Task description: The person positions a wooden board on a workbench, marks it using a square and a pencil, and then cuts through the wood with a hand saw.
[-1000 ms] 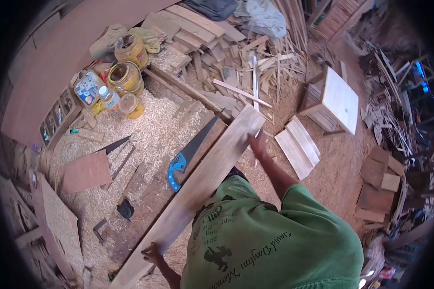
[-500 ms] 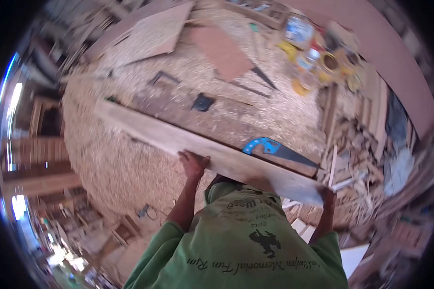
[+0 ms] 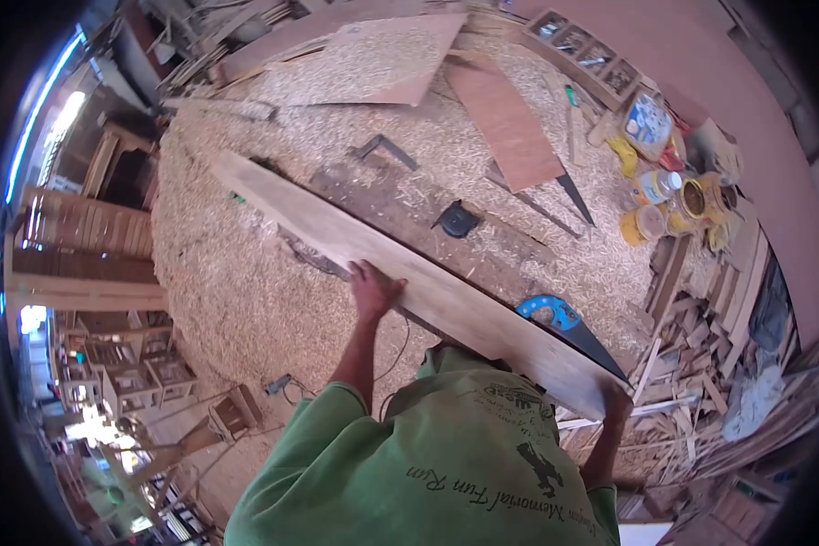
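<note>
Running obliquely along the near edge of the bench (image 3: 382, 207), the board (image 3: 428, 287) had its long axis pointing from far left to near right; whether it rested fully on the bench could not be determined. The left hand (image 3: 375, 293) contacted the board's near edge close to mid-length, fingers spread forward and thumb apart. Beyond the far edge lay the tape measure (image 3: 457, 219), then the saw (image 3: 569, 318), its blade tip nearer the right hand (image 3: 617, 400). That hand contacted the board's right end; its finger positions were indeterminable.
</note>
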The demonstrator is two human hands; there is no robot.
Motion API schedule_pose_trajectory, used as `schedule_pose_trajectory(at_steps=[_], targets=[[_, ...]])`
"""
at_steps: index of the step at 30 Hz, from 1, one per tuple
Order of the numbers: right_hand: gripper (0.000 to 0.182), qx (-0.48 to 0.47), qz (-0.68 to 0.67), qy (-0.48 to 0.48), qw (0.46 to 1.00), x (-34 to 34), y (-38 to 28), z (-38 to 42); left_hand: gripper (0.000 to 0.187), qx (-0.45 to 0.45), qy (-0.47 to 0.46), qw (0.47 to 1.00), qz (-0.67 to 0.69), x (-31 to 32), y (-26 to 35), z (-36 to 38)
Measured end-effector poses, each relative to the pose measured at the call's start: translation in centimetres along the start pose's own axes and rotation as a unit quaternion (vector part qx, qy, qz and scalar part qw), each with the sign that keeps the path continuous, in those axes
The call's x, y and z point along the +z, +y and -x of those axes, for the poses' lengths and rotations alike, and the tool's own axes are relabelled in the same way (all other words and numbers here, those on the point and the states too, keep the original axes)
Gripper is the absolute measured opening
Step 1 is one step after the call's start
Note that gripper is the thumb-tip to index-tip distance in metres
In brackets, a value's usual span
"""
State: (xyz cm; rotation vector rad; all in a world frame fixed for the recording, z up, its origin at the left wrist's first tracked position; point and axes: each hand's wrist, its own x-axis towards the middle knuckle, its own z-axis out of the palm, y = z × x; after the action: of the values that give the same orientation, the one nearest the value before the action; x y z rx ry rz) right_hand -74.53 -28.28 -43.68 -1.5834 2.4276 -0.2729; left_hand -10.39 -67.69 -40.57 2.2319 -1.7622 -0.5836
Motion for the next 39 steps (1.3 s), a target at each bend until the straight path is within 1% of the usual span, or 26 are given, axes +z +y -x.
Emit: schedule_pose_trajectory(at_steps=[1, 2, 3, 4, 6, 8, 9, 10, 11, 14, 15, 18, 19, 21, 22, 23, 25, 27, 29, 31, 32, 33, 35, 37, 38, 39], targets=[[0.036, -0.042, 0.001, 0.028, 0.999, 0.6, -1.4, -0.7, 0.135, -0.013, -0.010, 1.000, -0.023, -1.1, -0.8, -1.8], [0.036, 0.058, -0.127, 0.017, 0.990, 0.8, -2.4, -0.6, 0.135, -0.026, -0.020, 0.998, -0.046, -2.1, -1.5, -3.5], [0.036, 0.154, -0.253, 0.009, 0.955, 0.8, -5.8, -1.4, 0.135, -0.058, -0.039, 0.995, -0.065, -3.3, -1.6, -5.1], [0.036, 0.247, -0.374, 0.004, 0.894, 0.7, -8.7, -2.5, 0.135, -0.090, -0.057, 0.991, -0.085, -4.4, -1.7, -6.9], [0.036, 0.264, -0.210, -0.033, 0.941, 1.8, -11.2, -3.7, 0.137, -0.105, -0.088, 0.987, -0.089, -5.2, -2.4, -10.4], [0.038, 0.278, -0.388, 0.035, 0.878, 4.4, -13.1, -3.4, 0.139, -0.103, -0.133, 0.982, -0.083, -6.1, 0.6, -12.2], [0.044, 0.276, -0.321, 0.060, 0.904, 3.2, -15.8, -3.5, 0.133, -0.079, -0.106, 0.990, -0.038, -5.8, 1.9, -11.8], [0.051, 0.270, -0.254, 0.078, 0.926, 1.6, -18.5, -3.7, 0.127, -0.062, -0.088, 0.993, -0.052, -4.2, 2.5, -12.1], [0.059, 0.279, -0.198, 0.062, 0.938, 2.5, -18.7, -3.3, 0.122, -0.047, -0.069, 0.994, -0.066, -2.2, 3.3, -12.6], [0.062, 0.313, -0.226, 0.079, 0.919, 1.6, -20.9, -2.8, 0.106, 0.041, -0.039, 0.988, -0.147, 0.8, 6.6, -11.1], [0.046, 0.351, -0.268, 0.061, 0.895, -0.5, -22.6, -3.4, 0.100, 0.079, -0.033, 0.981, -0.175, 1.4, 7.7, -10.8], [0.047, 0.423, -0.115, -0.122, 0.891, -3.8, -22.4, -4.7, 0.092, 0.212, 0.022, 0.971, -0.114, 4.0, 8.4, -12.8], [0.046, 0.431, -0.073, -0.127, 0.891, -5.3, -23.4, -5.2, 0.093, 0.231, 0.028, 0.965, -0.122, 3.7, 9.8, -14.0], [0.038, 0.314, -0.017, -0.016, 0.949, -4.4, -22.2, -5.9, 0.099, 0.243, 0.066, 0.957, -0.144, 4.2, 9.7, -18.4], [0.035, 0.253, 0.013, 0.035, 0.967, -4.2, -21.6, -6.0, 0.102, 0.201, 0.064, 0.969, -0.127, 4.5, 8.8, -21.6], [0.039, 0.244, -0.024, 0.024, 0.969, -5.2, -22.4, -7.5, 0.106, 0.159, 0.062, 0.979, -0.111, 4.7, 7.7, -25.1], [0.050, 0.204, -0.076, -0.011, 0.976, -6.7, -24.9, -12.5, 0.108, 0.135, 0.086, 0.984, -0.072, 5.2, 4.8, -32.4], [0.064, 0.159, -0.104, -0.055, 0.980, -5.9, -26.2, -15.8, 0.109, 0.076, 0.065, 0.984, -0.149, 4.0, 3.5, -37.7], [0.071, 0.122, -0.097, -0.074, 0.985, -4.5, -26.9, -18.0, 0.105, 0.054, 0.045, 0.980, -0.187, 1.9, 4.7, -39.6], [0.074, 0.078, -0.056, -0.082, 0.992, -2.8, -27.3, -19.2, 0.097, 0.092, 0.059, 0.985, -0.135, 3.5, -1.7, -46.6], [0.074, 0.084, -0.042, -0.102, 0.990, -2.5, -27.4, -19.6, 0.093, 0.110, 0.062, 0.986, -0.108, 4.6, -3.7, -48.2], [0.073, 0.091, -0.025, -0.123, 0.988, -2.4, -27.4, -19.9, 0.083, 0.084, 0.040, 0.983, -0.158, 4.0, -2.3, -46.8], [0.069, 0.081, -0.008, -0.137, 0.987, -2.4, -27.4, -20.2, 0.062, 0.036, 0.018, 0.970, -0.242, 0.4, 3.9, -42.5], [0.065, 0.095, -0.034, -0.162, 0.982, -2.4, -26.7, -20.5, 0.057, 0.068, 0.032, 0.960, -0.269, -0.1, 5.0, -41.9], [0.063, 0.099, -0.045, -0.171, 0.979, -2.7, -26.2, -21.0, 0.059, 0.065, 0.040, 0.957, -0.279, 0.7, 3.4, -43.9], [0.058, 0.109, -0.062, -0.206, 0.971, -3.2, -26.1, -21.7, 0.059, 0.113, 0.031, 0.956, -0.267, 0.7, 2.1, -45.0]])
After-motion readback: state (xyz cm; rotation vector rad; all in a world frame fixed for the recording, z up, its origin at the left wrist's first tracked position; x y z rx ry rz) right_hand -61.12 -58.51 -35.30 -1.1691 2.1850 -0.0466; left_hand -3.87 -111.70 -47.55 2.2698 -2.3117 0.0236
